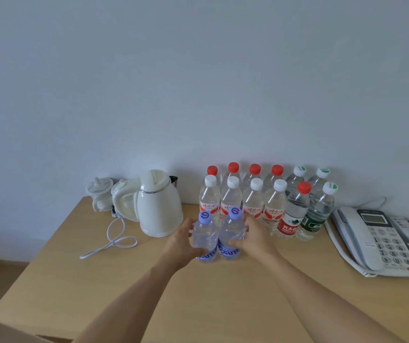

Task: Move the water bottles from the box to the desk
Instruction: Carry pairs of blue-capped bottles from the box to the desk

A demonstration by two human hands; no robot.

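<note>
Head view: left hand (pixel 181 241) grips left bottle (pixel 204 237), right hand (pixel 255 237) grips right bottle (pixel 231 231). Both bottles upright, touching, lower centre on desk (pixel 74 280), just before the bottle rows (pixel 252 196). Release looks next; fingers part outward.
</note>
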